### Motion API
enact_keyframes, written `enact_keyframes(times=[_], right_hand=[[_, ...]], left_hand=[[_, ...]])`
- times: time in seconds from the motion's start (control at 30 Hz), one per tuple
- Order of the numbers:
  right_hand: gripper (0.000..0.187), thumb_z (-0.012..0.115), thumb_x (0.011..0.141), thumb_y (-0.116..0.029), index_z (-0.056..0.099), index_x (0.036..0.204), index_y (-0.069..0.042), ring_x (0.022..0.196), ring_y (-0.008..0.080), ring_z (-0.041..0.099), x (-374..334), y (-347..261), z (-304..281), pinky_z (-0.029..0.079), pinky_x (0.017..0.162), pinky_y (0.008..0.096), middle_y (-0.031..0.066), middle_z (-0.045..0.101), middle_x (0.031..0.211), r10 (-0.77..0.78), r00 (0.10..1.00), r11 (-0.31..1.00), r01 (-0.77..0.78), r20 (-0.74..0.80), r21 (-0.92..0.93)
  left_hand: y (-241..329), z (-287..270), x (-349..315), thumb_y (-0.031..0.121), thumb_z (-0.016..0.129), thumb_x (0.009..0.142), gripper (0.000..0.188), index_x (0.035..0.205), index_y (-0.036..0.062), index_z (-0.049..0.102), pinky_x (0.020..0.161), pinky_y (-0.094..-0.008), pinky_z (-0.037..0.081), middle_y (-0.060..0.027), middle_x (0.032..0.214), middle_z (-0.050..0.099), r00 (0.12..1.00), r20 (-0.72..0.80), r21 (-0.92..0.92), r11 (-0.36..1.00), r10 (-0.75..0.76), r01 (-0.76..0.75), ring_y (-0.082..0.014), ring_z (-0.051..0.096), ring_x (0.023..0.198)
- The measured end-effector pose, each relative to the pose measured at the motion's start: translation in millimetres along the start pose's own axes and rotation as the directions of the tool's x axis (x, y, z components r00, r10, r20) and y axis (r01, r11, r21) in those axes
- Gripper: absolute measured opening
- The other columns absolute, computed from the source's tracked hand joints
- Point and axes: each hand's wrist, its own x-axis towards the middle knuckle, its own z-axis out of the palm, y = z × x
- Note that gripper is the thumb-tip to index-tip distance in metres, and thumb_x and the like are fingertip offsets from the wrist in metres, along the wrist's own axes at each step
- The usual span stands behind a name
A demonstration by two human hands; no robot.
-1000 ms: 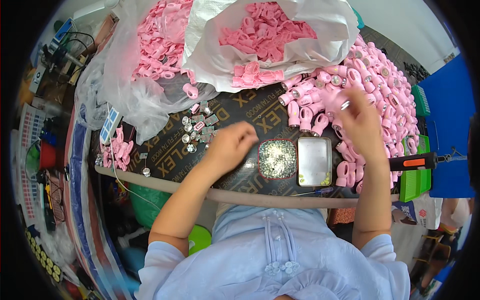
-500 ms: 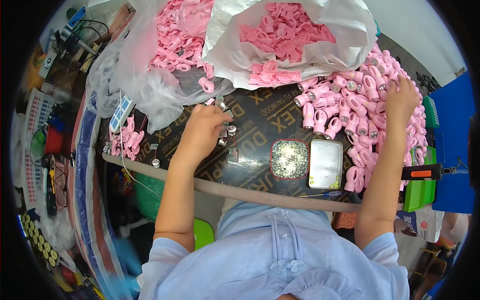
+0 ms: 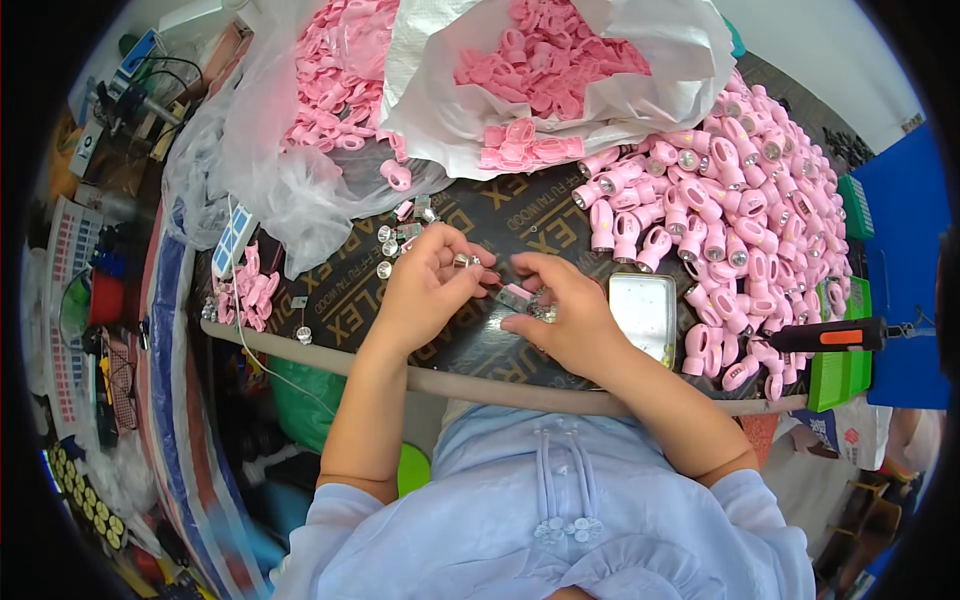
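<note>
The left hand (image 3: 420,290) is closing its grip with thumb and fingers around a silver lamp cup (image 3: 466,260), which is sitting at the fingertips. The right hand (image 3: 578,318) is curving toward it, its thumb and forefinger standing apart. A small circuit piece with a pink part (image 3: 517,293) is lying in the gap of this right grip, just beside the left fingertips; as the fingers are covering much, I cannot tell whether the right grip is really holding it. Both hands are staying above the dark table (image 3: 465,345). More lamp parts (image 3: 386,250) are lying beyond the left hand, and a metal tin (image 3: 640,305) is resting right of the right hand, near the pink torches (image 3: 735,230).
</note>
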Motion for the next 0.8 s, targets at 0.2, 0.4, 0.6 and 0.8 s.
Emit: enact_keyframes(times=[0.2,0.4,0.6,0.8], right_hand=[[0.047,0.081,0.079,0.000,0.060,0.121,0.001,0.090,0.0199,0.068,4.9,-6.6,-2.6,0.057,0.079,0.0300,0.0102,0.067,0.110,0.059,0.996,0.997,-0.055,-0.063,0.061],[0.027,0.060,0.101,-0.013,0.059,0.123,0.002,0.092,0.0241,0.069,6.3,8.3,-14.7,0.058,0.078,0.0353,0.0130,0.067,0.112,0.275,0.875,0.140,-0.446,0.398,0.884],[0.027,0.064,0.097,-0.006,0.059,0.122,0.003,0.095,0.0215,0.067,0.8,11.7,-8.9,0.056,0.082,0.0344,0.0122,0.068,0.110,0.331,0.822,0.200,-0.540,0.462,0.817],[0.027,0.062,0.098,-0.003,0.060,0.123,0.004,0.094,0.0191,0.066,-14.8,12.9,-15.5,0.055,0.084,0.0331,0.0100,0.067,0.108,0.305,0.702,0.159,-0.704,0.643,0.693]], left_hand=[[-6.8,13.1,-0.3,0.005,0.056,0.098,0.011,0.107,0.0061,0.049,0.081,-0.0407,0.060,-0.0202,0.110,0.067,1.000,-0.025,-0.539,0.843,-0.015,-0.001,-0.0302,0.071,0.097],[-8.7,19.5,-1.8,0.004,0.057,0.097,0.012,0.106,0.0070,0.051,0.085,-0.0405,0.060,-0.0178,0.110,0.067,0.996,-0.083,-0.587,0.806,0.034,-0.076,-0.0322,0.070,0.102],[-8.8,27.2,-5.1,-0.004,0.057,0.094,0.022,0.111,0.0067,0.048,0.086,-0.0374,0.058,-0.0161,0.111,0.064,0.994,-0.101,-0.474,0.877,0.042,-0.085,-0.0304,0.069,0.104],[6.8,-5.5,4.9,-0.001,0.069,0.089,0.031,0.118,0.0021,0.057,0.086,-0.0304,0.055,-0.0098,0.117,0.064,0.950,0.311,-0.134,0.991,0.017,0.026,-0.0175,0.066,0.105]])
